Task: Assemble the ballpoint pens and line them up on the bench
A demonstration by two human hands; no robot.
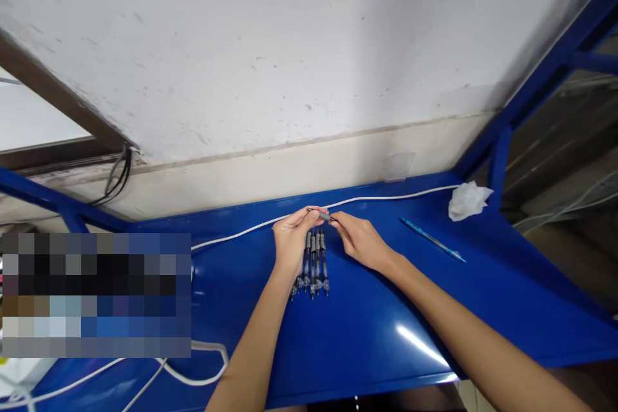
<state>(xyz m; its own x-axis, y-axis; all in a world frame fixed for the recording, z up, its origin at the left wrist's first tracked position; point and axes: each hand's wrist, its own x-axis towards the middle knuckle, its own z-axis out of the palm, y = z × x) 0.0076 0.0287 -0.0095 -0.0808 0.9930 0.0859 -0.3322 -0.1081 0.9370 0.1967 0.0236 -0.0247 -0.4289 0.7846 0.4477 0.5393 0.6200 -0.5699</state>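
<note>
My left hand [293,238] and my right hand [360,238] meet above the blue table, both closed on one pen [325,215] with a grey grip. The left fingers wrap its body, while the right fingertips pinch the dark end. Just below them several matching black pens [316,264] with grey grips and clear parts lie side by side in a row. My left hand and wrist hide some of that row.
A light-blue pen [433,240] lies on the table [376,328] to the right, near crumpled white paper [468,200]. A white cable [251,230] runs along the back by the wall. More cable loops [207,344] lie at left, beside a pixelated area. Blue frame bars [499,161] rise at right.
</note>
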